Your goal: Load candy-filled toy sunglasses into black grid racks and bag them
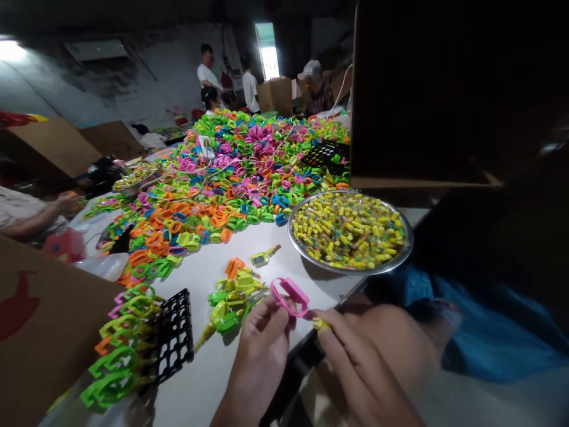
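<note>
Between the thumb and fingers of my left hand [267, 332] is a pink plastic ring-shaped piece [291, 296], like a toy watch. My right hand [351, 350] pinches a small yellow piece [320, 324] close beside it; most of that piece is hidden by the fingers. Just past my left hand lies a small heap of yellow, green and orange pieces [233, 296]. A single yellow piece with a thin brownish end [265, 256] rests apart on the white table [231, 243]. To the right stands a round metal tray [351, 270] full of small yellow wrapped pieces.
A black grid rack [173, 335] at the left holds several coloured ring pieces. Behind spreads a large pile of colourful rings [231, 172]. Cardboard boxes [40, 332] stand at left, and a large dark box [427, 95] at right. Several people are farther back; another person's arm [40, 216] is at left.
</note>
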### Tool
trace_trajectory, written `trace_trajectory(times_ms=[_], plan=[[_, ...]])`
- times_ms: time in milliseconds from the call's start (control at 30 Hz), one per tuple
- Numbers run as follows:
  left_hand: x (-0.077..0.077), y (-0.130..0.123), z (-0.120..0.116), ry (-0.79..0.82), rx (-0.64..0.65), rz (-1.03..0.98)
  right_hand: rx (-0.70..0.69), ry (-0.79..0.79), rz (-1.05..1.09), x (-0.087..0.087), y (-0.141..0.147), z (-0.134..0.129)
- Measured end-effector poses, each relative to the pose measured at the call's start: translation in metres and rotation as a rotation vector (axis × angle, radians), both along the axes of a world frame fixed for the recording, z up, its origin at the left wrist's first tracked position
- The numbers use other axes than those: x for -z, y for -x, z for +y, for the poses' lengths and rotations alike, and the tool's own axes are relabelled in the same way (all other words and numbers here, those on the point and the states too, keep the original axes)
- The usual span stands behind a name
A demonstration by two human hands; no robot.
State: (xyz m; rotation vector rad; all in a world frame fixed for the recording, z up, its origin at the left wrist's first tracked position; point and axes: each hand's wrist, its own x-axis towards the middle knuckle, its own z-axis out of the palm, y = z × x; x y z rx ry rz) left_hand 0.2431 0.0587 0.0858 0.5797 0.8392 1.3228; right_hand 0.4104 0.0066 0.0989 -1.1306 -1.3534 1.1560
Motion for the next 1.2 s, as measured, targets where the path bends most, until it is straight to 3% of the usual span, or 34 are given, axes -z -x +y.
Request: trace_trajectory(times_ms=[200, 367, 600, 700, 900, 967, 1033, 1100, 1200], plan=[[0.001, -0.009, -0.007, 0.016, -0.003, 0.019, 0.085, 0.355, 0.386, 0.034, 0.026, 0.003], [0.011, -0.008, -0.014, -0.088, -0.02, 0.133, -0.013, 0.399, 0.609, 0.031, 0.03, 0.003], [0.028, -0.01, -0.027, 0.014, -0.059, 0.132, -0.234, 0.456, 0.896, 0.037, 0.036, 0.002], [0.028, -0.012, -0.029, 0.039, -0.089, 0.118, -0.259, 0.487, 0.932, 0.045, 0.033, 0.001], [0.032, -0.012, -0.033, -0.012, -0.002, 0.153, -0.285, 0.49, 0.928, 0.05, 0.035, 0.005], [0.032, -0.008, -0.031, -0.009, -0.028, 0.194, -0.271, 0.529, 0.832, 0.046, 0.039, 0.006], [0.031, 0.004, -0.023, -0.041, -0.092, 0.28, -0.21, 0.488, 0.578, 0.041, 0.038, 0.011], [0.03, 0.027, -0.009, -0.158, -0.178, 0.489, -0.062, 0.25, 0.158, 0.035, 0.027, 0.026], [0.032, 0.08, 0.021, -0.552, -0.302, 1.045, 0.195, -0.236, -0.525, 0.03, -0.012, 0.07]])
